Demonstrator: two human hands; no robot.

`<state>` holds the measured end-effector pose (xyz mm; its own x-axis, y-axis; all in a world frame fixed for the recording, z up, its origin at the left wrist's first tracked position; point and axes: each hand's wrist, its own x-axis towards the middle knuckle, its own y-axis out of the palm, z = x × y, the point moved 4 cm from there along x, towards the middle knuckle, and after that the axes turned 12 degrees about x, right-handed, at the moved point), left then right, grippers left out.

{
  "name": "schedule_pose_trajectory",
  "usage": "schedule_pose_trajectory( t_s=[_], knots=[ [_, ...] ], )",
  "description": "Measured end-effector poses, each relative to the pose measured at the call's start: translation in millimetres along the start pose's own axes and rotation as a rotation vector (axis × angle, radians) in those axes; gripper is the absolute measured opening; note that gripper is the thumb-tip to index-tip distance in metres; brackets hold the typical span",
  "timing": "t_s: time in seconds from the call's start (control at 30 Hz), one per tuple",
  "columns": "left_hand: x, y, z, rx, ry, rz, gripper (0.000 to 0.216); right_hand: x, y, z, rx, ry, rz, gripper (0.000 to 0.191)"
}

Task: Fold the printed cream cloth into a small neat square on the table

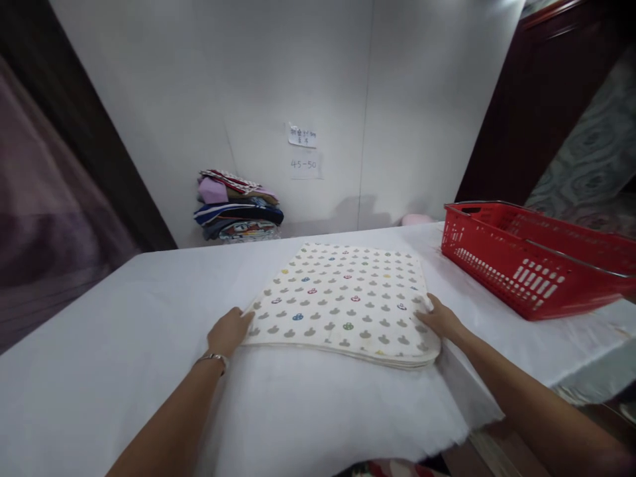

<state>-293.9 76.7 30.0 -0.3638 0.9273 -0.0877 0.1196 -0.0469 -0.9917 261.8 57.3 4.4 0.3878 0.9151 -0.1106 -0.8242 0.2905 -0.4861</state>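
A folded cream cloth (345,301) printed with small grey and coloured shapes lies flat on the white-covered table (124,344). My left hand (228,331), a bracelet on its wrist, rests at the cloth's near left corner with its fingers curled against the edge. Over on the near right edge, my right hand (440,318) grips the cloth, thumb on top and fingers tucked at the edge.
A red plastic basket (527,265) with a metal handle stands on the table's right side. A pile of folded clothes (238,209) sits against the white wall behind the table. Two paper notes (303,149) hang on that wall. The table's near right corner drops off below my right forearm.
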Motion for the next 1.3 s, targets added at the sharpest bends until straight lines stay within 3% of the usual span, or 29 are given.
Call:
schedule_pose_trajectory(
  t_s=[0.17,0.37,0.73,0.97,1.07,1.3],
  knots=[
    [-6,-2,1,-0.005,0.007,0.003,0.034,-18,-4,-9,-0.077,0.053,0.032,0.081],
    [0,-3,-3,0.017,-0.016,0.046,0.043,-70,7,-14,0.129,0.192,0.200,0.099],
    [-1,2,-11,0.066,0.008,0.024,0.036,-111,12,-8,0.565,0.264,0.150,0.107],
    [-35,5,15,0.061,0.023,0.095,0.037,-102,-4,-34,0.579,0.376,0.227,0.107],
    [-40,3,18,0.045,0.022,0.110,0.040,-88,-13,-38,0.600,0.386,0.189,0.109],
    [5,-4,-12,-0.081,-0.001,0.095,0.036,-36,-17,-5,0.673,0.384,0.168,0.098]
  ],
)
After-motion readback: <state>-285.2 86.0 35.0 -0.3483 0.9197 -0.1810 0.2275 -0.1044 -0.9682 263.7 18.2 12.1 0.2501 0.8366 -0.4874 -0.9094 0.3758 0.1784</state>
